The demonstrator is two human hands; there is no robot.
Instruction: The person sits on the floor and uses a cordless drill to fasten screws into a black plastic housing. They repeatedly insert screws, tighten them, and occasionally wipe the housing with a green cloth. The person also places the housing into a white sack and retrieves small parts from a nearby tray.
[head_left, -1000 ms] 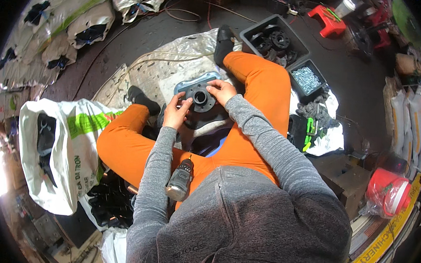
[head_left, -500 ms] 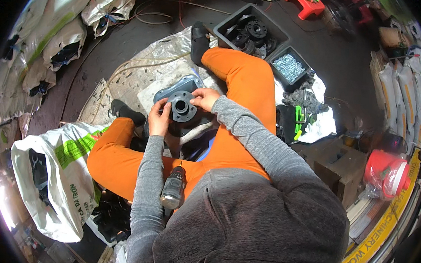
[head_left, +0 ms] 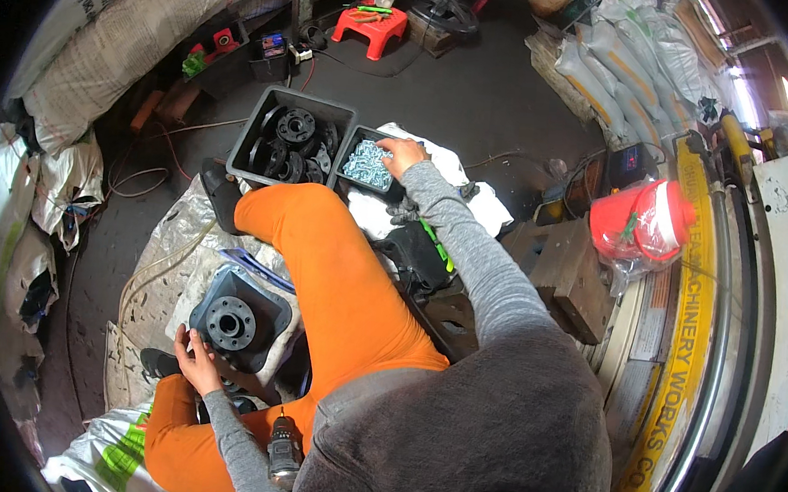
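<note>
A dark round flanged part (head_left: 230, 323) with a central hole and a ring of smaller holes lies in a grey square tray (head_left: 271, 309) between my legs. Close to its lower left edge is my left hand (head_left: 199, 366), fingers stretched and apart, with nothing seen in it. My right hand (head_left: 407, 157) reaches over the rim of a small grey bin full of silvery screws (head_left: 366, 164). Its thumb and forefinger look apart at the screws, and the fingertips are partly hidden. On my left thigh rests a cordless screwdriver (head_left: 284, 453).
A larger grey crate (head_left: 254, 136) of black round parts adjoins the screw bin. Beyond stands a red stool (head_left: 370, 29) with tools on it. A wooden block (head_left: 570, 281) and a red jug in plastic (head_left: 638, 222) are at my right. White sacks line the left.
Both hands have left the flanged part, which now lies in the tray. My right hand has moved to the screw bin. The view has turned rightward.
</note>
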